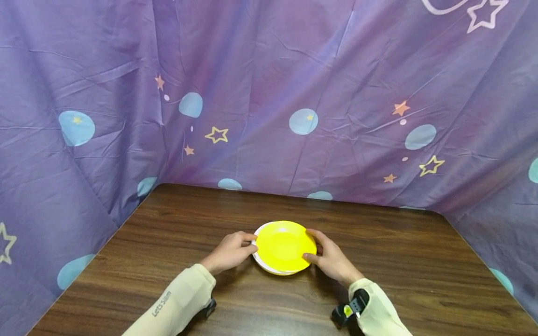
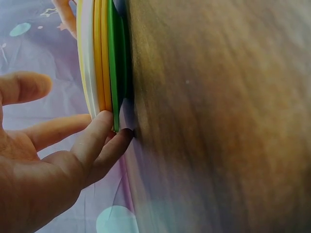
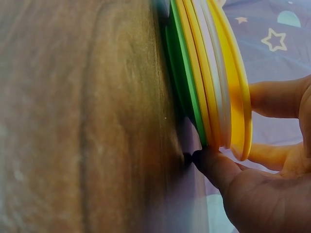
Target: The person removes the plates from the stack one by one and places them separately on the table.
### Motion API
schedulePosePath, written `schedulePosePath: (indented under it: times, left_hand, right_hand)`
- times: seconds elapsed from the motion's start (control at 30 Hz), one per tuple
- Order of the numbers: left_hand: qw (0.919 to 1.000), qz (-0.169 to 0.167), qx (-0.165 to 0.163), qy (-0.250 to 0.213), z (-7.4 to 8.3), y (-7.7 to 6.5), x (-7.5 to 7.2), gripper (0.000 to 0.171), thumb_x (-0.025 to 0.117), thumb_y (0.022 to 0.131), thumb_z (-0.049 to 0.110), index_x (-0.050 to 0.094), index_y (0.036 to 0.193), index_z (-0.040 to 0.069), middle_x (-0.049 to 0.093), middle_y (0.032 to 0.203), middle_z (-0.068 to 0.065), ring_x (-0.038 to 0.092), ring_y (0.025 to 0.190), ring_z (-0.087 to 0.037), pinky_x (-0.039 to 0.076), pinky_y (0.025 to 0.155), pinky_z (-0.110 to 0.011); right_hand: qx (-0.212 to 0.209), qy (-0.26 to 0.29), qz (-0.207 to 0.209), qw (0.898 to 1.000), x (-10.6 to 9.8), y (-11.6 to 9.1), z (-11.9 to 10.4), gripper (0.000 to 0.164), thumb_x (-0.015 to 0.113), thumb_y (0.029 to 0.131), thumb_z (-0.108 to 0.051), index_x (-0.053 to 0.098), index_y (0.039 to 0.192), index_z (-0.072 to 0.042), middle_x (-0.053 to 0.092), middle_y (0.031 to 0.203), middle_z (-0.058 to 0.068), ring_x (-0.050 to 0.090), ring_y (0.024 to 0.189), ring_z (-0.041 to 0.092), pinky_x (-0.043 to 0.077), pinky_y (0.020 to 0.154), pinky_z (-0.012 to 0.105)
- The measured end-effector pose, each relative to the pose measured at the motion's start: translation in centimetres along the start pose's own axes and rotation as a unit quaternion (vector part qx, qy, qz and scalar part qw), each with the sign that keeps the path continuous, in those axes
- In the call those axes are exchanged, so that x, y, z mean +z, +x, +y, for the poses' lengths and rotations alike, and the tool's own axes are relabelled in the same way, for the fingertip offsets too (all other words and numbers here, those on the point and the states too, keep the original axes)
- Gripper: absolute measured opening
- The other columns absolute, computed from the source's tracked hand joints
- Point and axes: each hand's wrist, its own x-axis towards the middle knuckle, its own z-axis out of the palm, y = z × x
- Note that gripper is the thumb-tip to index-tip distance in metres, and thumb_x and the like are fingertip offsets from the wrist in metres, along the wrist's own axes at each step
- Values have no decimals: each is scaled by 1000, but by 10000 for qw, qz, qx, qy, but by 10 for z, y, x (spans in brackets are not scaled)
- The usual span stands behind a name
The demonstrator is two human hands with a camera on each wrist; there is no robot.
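One stack (image 2: pixel 99 58), one yellow plate (image 1: pixel 283 245) up top, two orange plates (image 3: pixel 197 73) below
Left grip (image 1: pixel 230 253) is apart, fingers (image 2: pixel 99 125) touching the stack's edge; right grip (image 1: pixel 332 259) is pinching the yellow plate.

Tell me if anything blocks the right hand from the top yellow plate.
Nothing visible does: the right hand is at the rim of the top yellow plate, touching it, and the other stacked plates lie beneath that plate.
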Motion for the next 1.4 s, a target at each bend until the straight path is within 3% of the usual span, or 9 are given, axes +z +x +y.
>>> schedulePosePath:
  times: [0.4, 0.7, 0.97, 1.23, 1.4]
  left_hand:
    - [9998, -143, 120, 4, 0, -1, -2, 43, 62, 87, 15, 68, 125, -3, 68, 123, -19, 69, 112, -32, 55, 100, -46]
    - [9996, -181, 208, 75, 0, 1, -2, 41, 61, 88, 16, 69, 124, -3, 69, 122, -17, 68, 112, -31, 54, 99, -46]
    - [9997, -185, 146, 101, 1, 0, -2, 41, 63, 88, 16, 68, 123, -4, 69, 120, -18, 68, 112, -32, 54, 100, -46]
    - [9998, -174, 33, 24, 2, -2, -3, 43, 62, 87, 16, 68, 123, -6, 68, 123, -19, 66, 115, -33, 53, 102, -48]
    - [9997, -211, -99, -97, 2, -2, -1, 44, 63, 87, 17, 68, 125, -4, 66, 126, -19, 65, 118, -32, 52, 104, -47]
  right_hand:
    - [38, 149, -56, 9999, -1, 1, 2, 66, 67, 90, -2, 39, 149, 5, 43, 151, 31, 60, 125, 38, 56, 92, 26]
    - [213, 391, -58, 9990, -3, 1, 2, 67, 68, 89, -1, 41, 149, 3, 43, 152, 29, 59, 126, 37, 58, 95, 33]
    - [403, 757, 33, 9963, -6, 2, 4, 69, 70, 86, 0, 43, 149, 0, 47, 150, 27, 61, 121, 33, 56, 89, 24]
    - [301, 1037, 23, 9942, -12, 0, 5, 70, 70, 86, 2, 42, 150, 2, 47, 150, 29, 59, 126, 36, 56, 90, 23]
    - [473, 1299, 155, 9903, -15, -1, 9, 69, 68, 86, 4, 43, 150, 0, 48, 150, 27, 59, 126, 33, 55, 90, 21]
